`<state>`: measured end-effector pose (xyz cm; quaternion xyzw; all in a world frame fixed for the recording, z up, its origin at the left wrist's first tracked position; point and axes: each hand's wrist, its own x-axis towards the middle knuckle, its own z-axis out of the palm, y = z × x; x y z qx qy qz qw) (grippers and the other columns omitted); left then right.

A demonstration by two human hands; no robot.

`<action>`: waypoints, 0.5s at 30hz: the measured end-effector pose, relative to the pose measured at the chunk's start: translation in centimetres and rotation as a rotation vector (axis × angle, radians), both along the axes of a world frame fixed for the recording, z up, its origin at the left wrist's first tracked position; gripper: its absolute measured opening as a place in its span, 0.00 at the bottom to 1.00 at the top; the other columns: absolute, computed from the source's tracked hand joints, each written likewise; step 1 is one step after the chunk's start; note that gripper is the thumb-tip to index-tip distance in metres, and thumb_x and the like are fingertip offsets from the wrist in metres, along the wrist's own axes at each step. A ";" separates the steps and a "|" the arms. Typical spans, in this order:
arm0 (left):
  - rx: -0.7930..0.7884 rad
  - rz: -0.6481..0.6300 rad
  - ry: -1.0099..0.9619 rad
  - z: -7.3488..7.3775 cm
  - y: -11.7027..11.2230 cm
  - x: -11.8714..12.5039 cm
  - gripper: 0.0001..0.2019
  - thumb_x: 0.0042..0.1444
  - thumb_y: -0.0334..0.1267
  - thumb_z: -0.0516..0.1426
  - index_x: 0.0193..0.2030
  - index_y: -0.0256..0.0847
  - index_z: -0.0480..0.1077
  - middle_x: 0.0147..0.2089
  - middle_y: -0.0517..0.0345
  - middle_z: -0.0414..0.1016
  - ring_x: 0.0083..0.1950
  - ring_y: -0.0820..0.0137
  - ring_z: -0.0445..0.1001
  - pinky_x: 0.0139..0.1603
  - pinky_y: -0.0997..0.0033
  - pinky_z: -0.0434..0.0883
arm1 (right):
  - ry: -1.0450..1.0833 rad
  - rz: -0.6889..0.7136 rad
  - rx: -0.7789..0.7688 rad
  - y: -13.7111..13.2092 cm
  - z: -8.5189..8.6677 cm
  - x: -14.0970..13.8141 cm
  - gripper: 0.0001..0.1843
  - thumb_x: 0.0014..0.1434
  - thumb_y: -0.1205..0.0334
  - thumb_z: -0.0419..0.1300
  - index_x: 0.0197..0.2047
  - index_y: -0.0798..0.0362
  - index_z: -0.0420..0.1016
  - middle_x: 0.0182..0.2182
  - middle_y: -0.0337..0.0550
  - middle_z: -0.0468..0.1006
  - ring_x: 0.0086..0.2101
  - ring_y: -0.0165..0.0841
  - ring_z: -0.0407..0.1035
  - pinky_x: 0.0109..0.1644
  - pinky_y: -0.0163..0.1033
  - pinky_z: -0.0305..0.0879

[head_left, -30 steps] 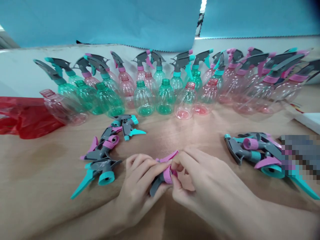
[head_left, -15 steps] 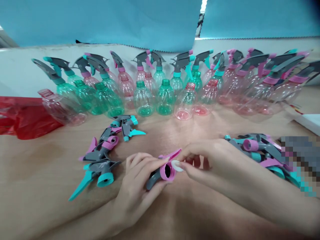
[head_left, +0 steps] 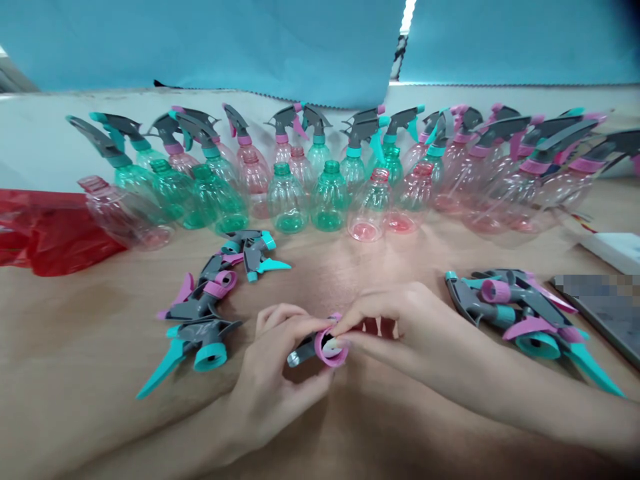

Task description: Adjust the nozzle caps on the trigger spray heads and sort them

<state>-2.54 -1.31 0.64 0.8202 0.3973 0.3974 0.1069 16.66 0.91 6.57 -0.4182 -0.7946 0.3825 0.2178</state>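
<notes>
My left hand [head_left: 280, 377] grips a grey spray-trigger head with a pink screw collar [head_left: 325, 347], collar opening turned to the right. My right hand [head_left: 400, 330] pinches a small white disc [head_left: 331, 346] with thumb and forefinger and holds it in the mouth of the pink collar. Both hands hover just above the wooden table [head_left: 90, 400], near its front middle.
Loose trigger heads lie in a pile at left [head_left: 210, 307] and another at right [head_left: 520, 313]. A curved row of green and pink plastic bottles [head_left: 290, 200], some capped with triggers, stands behind. A red plastic bag [head_left: 45, 233] sits far left; a white box [head_left: 615, 247] far right.
My right hand lifted away with a white disc, then brought it back into the pink collar. My left hand turned the trigger head so the collar faces right.
</notes>
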 end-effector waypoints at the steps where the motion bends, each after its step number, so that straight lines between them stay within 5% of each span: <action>1: -0.002 0.000 0.001 0.0 0.0 0.0 0.13 0.52 0.30 0.59 0.45 0.44 0.67 0.34 0.60 0.75 0.39 0.66 0.71 0.41 0.63 0.66 | -0.002 -0.021 0.020 -0.1 -0.1 0.0 0.05 0.56 0.68 0.62 0.33 0.49 0.79 0.27 0.31 0.79 0.25 0.23 0.68 0.27 0.28 0.59; 5: -0.005 0.002 -0.002 0.1 0.1 0.0 0.14 0.51 0.30 0.59 0.45 0.44 0.68 0.35 0.60 0.75 0.39 0.66 0.71 0.41 0.63 0.66 | 0.011 -0.066 0.086 -0.3 -0.6 0.1 0.04 0.55 0.68 0.62 0.32 0.50 0.76 0.24 0.29 0.76 0.24 0.21 0.66 0.26 0.26 0.58; 15: -0.002 0.007 -0.001 0.0 0.0 0.0 0.14 0.51 0.30 0.60 0.45 0.44 0.68 0.36 0.59 0.75 0.39 0.66 0.71 0.41 0.63 0.67 | -0.068 0.080 0.351 -0.1 -1.1 0.7 0.08 0.58 0.71 0.58 0.35 0.52 0.78 0.32 0.36 0.75 0.31 0.25 0.67 0.35 0.30 0.62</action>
